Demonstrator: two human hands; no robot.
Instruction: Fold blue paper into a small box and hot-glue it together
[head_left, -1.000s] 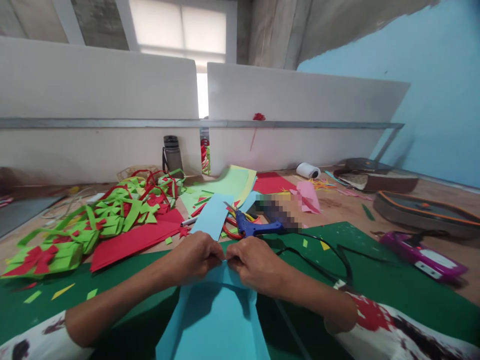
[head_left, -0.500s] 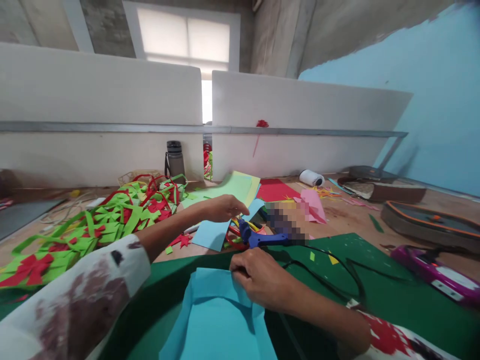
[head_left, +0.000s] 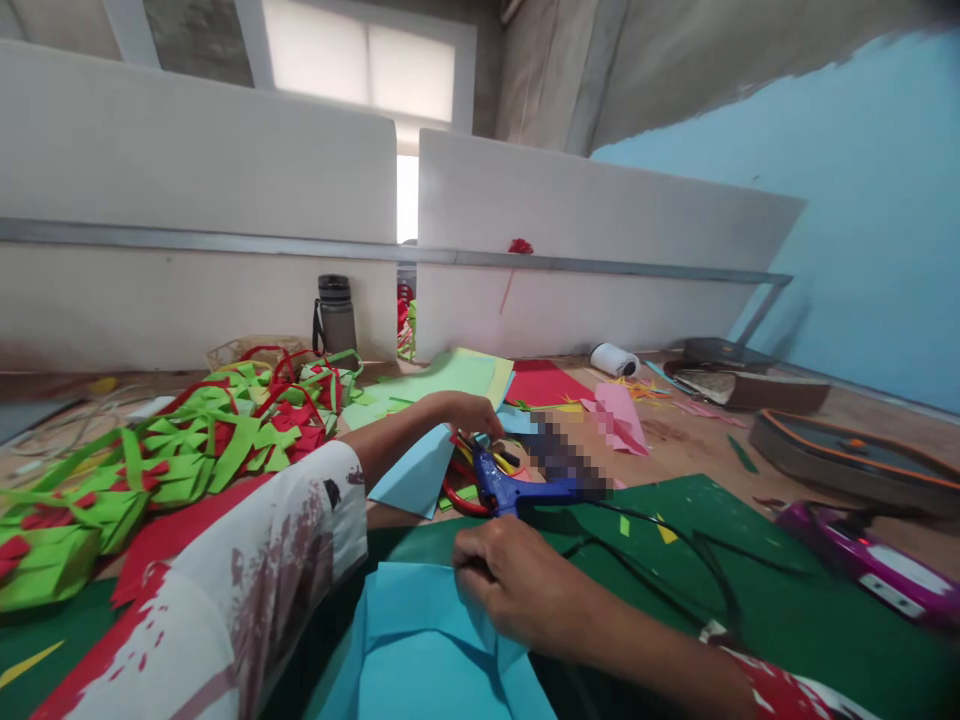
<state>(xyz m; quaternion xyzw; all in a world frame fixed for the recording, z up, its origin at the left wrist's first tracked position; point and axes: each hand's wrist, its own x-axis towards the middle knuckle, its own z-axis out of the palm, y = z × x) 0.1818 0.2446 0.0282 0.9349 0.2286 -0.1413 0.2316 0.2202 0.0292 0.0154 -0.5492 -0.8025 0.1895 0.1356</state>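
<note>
A folded light-blue paper piece [head_left: 420,590] with raised edges lies low in front of me, running out of the bottom of the view. My right hand [head_left: 517,580] pinches its upper right edge between thumb and curled fingers. Farther forward, my left hand [head_left: 466,412] reaches over a small pile of tools, fingers bent downward; their tips are partly hidden, so I cannot tell whether they grip anything. Just below it lies a blue glue gun [head_left: 517,490] with a black cord. Red handles [head_left: 456,490], perhaps of scissors, show beside it, and a light-blue paper sheet [head_left: 416,470] lies to the left.
Green and red paper bows [head_left: 225,430] are heaped at left, before a dark bottle [head_left: 337,315]. A green mat [head_left: 675,560] covers the near table. At right are a purple power strip [head_left: 870,560] and an open case [head_left: 855,450]. White panels [head_left: 600,210] stand behind.
My left hand has moved slightly down, closer to the tools, and its sleeve has swung inward to the right. The right hand keeps its pinch on the blue paper. The view has shifted slightly.
</note>
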